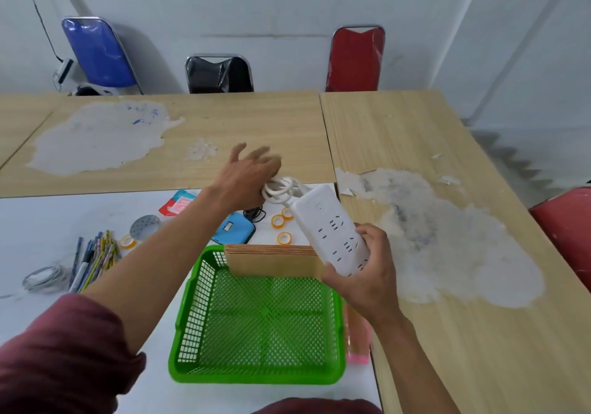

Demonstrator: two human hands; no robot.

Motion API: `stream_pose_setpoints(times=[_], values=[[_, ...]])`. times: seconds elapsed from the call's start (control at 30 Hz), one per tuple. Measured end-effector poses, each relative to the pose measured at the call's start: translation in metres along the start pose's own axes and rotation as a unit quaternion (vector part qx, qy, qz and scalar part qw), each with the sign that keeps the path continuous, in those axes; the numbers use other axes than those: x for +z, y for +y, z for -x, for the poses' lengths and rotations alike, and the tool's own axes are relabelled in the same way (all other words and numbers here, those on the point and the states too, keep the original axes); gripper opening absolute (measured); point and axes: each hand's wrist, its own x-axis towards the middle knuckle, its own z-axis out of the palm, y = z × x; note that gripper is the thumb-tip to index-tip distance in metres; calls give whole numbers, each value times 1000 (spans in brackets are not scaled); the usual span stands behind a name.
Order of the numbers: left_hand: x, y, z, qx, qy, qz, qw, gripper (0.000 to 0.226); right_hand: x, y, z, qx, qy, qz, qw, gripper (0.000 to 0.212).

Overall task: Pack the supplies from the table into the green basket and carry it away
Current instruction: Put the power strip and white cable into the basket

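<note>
Single head-worn wide-angle view, looking forward and down over the hands.

The camera sits above and behind both forearms, near enough that the left hand (246, 173) and right hand (367, 276) fill the middle of the frame and a dark red sleeve (57, 349) crowds the lower left corner. It faces across the white table (48, 221) toward the wall (287, 4) beyond the fingertips. The green basket (256, 377) lies just beneath and between the hands; the wooden table (447, 333) runs off to the right of the right hand; three chairs (219, 74) stand well beyond both hands at the top. Wall lines and table edges lean outward toward the borders.
</note>
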Motion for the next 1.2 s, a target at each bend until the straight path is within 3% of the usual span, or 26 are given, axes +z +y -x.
stream_pose_setpoints(times=[0.17, 0.27, 0.4, 0.5, 0.57, 0.7, 0.83, 0.97, 1.2], values=[[-7, 14, 15, -51, -29, 25, 998, 21, 5, -1, 10, 25, 18, 36, 999, 83], [-2, 22, 24, -51, -80, 124, 988, 44, 14, -7, 18, 71, 29, 19, 997, 83], [5, 35, 45, -78, -186, 330, 922, 49, 24, -9, 34, 96, 41, 22, 994, 81], [13, 48, 60, -126, -186, 477, 850, 41, 32, -14, 41, 127, 16, 12, 992, 82], [22, 56, 67, -150, -159, 518, 827, 40, 37, -18, 44, 159, -18, 25, 987, 90], [57, 63, 77, -123, -124, 427, 887, 33, 46, -17, 55, 236, -150, 38, 959, 101], [84, 68, 87, -69, -143, 325, 932, 28, 56, 5, 78, 304, -226, 17, 925, 76], [100, 74, 93, -35, -123, 295, 947, 26, 62, 27, 86, 351, -256, -35, 900, 39], [110, 70, 85, -26, -127, 261, 957, 26, 66, 44, 75, 398, -293, -94, 864, 39]])
